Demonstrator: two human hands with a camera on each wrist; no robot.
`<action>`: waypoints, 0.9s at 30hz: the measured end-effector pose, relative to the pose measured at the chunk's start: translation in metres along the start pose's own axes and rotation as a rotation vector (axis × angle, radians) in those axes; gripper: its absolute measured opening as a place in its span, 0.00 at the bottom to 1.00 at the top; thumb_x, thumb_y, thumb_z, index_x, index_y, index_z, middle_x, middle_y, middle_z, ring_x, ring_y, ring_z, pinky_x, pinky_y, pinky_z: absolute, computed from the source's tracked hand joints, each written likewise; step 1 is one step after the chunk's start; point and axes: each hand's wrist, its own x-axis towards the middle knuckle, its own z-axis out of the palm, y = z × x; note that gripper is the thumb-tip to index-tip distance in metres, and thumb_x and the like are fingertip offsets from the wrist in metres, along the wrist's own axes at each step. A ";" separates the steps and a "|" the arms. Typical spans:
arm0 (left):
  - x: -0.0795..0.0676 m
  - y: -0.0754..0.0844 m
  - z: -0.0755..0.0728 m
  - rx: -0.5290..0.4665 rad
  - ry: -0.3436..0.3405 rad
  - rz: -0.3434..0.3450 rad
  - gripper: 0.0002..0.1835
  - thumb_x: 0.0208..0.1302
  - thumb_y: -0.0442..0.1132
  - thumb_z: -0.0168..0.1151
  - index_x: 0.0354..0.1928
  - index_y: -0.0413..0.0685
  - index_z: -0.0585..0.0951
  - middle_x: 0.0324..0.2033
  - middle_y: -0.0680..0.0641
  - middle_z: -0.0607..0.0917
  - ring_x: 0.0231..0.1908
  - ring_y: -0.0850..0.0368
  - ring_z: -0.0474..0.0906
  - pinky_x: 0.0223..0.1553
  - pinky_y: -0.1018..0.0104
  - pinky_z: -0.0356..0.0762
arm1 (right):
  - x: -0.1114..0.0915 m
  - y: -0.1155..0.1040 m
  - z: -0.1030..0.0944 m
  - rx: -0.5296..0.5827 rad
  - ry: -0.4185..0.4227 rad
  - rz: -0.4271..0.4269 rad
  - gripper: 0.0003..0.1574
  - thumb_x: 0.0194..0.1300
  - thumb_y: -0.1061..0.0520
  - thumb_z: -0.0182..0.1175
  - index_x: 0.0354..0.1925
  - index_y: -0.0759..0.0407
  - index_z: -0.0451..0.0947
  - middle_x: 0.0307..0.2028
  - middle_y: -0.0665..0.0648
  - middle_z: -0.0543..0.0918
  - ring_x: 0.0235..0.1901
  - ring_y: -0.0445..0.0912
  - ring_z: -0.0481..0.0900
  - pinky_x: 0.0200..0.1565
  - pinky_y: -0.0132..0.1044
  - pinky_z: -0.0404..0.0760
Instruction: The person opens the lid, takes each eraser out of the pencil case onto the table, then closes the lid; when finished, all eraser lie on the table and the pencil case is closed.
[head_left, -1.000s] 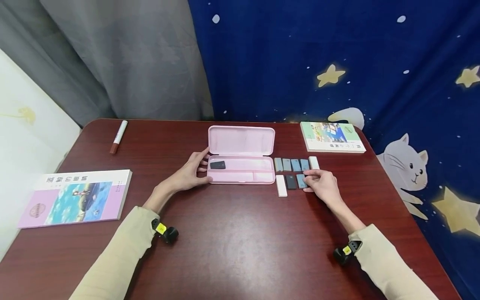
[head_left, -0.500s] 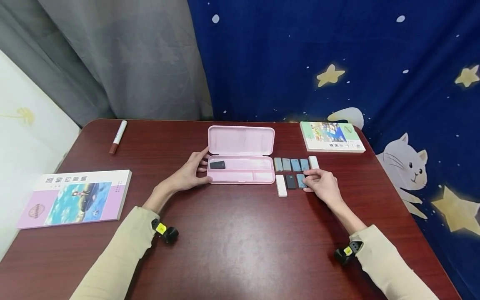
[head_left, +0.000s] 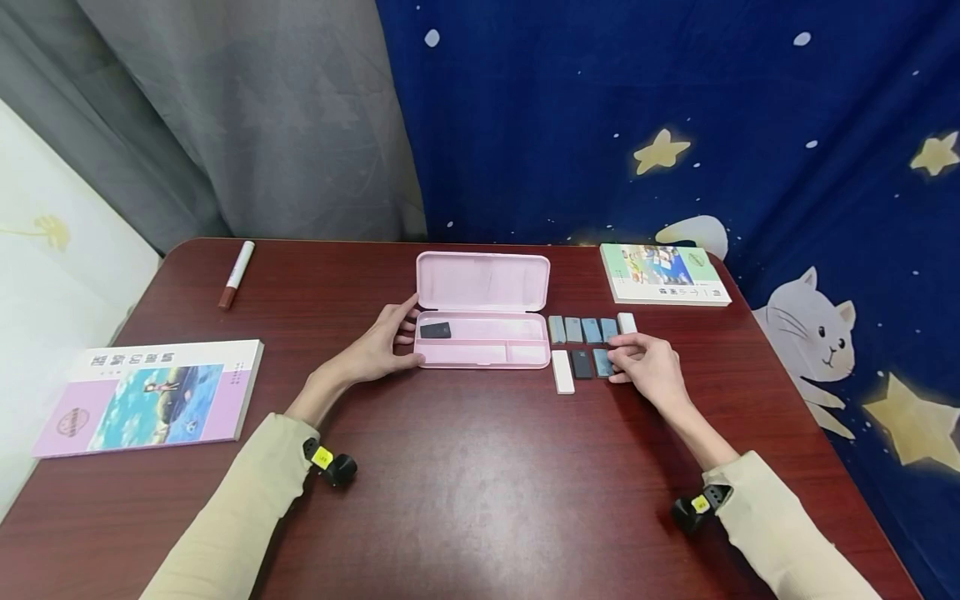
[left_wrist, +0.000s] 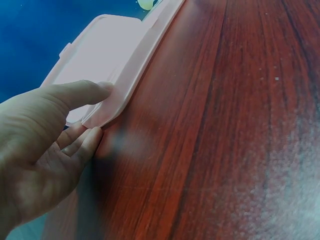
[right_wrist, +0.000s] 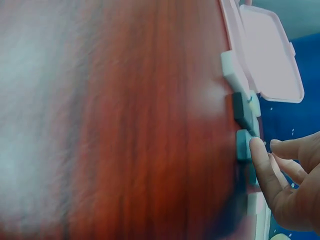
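An opened pink pencil case [head_left: 483,364] lies on the table with a small black block [head_left: 435,330] in its rear compartment. My left hand [head_left: 378,346] holds the case by its left end, thumb at the front corner and fingers along the side. To the right of the case lie small eraser-like blocks in two rows: several greyish and blue ones at the back, and in front a white block [head_left: 563,372], a dark block [head_left: 581,364] and a blue block [head_left: 603,362]. My right hand [head_left: 651,367] is at the blue block, one fingertip touching its edge in the right wrist view.
Behind my right hand, a white block [head_left: 627,322] ends the back row. A green-and-white book [head_left: 666,275] lies at the back right. On the left are a purple-and-white book [head_left: 157,396] and a white marker [head_left: 237,273] with a brown end. Curtains [head_left: 525,125] hang behind the table.
My right hand has shifted slightly to the right, and a little more of the front blue block shows. The left hand and the pencil case have stayed in place.
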 end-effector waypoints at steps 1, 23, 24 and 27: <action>0.000 0.000 0.000 0.000 -0.001 -0.004 0.54 0.51 0.23 0.69 0.74 0.34 0.45 0.59 0.30 0.60 0.55 0.39 0.67 0.56 0.51 0.72 | 0.001 -0.002 0.001 0.003 -0.002 -0.007 0.15 0.63 0.69 0.60 0.48 0.75 0.78 0.36 0.72 0.83 0.26 0.46 0.86 0.27 0.39 0.84; -0.001 0.002 -0.002 0.013 -0.005 -0.003 0.53 0.53 0.24 0.69 0.74 0.33 0.45 0.59 0.31 0.60 0.55 0.38 0.67 0.57 0.50 0.71 | 0.042 -0.085 0.110 -0.196 -0.174 -0.251 0.09 0.60 0.65 0.65 0.41 0.63 0.85 0.29 0.56 0.86 0.27 0.48 0.85 0.29 0.34 0.83; -0.001 0.003 -0.002 0.012 -0.007 -0.008 0.53 0.53 0.24 0.69 0.74 0.34 0.45 0.59 0.31 0.60 0.56 0.38 0.67 0.58 0.50 0.71 | 0.044 -0.087 0.116 -0.205 -0.187 -0.262 0.09 0.60 0.65 0.65 0.41 0.62 0.85 0.29 0.56 0.85 0.27 0.47 0.84 0.30 0.33 0.82; -0.001 0.003 -0.001 0.005 -0.022 -0.007 0.53 0.54 0.25 0.68 0.74 0.33 0.44 0.60 0.30 0.59 0.56 0.38 0.66 0.58 0.48 0.70 | 0.049 -0.093 0.131 -0.221 -0.230 -0.281 0.09 0.60 0.65 0.64 0.41 0.62 0.85 0.29 0.55 0.85 0.29 0.45 0.82 0.32 0.33 0.80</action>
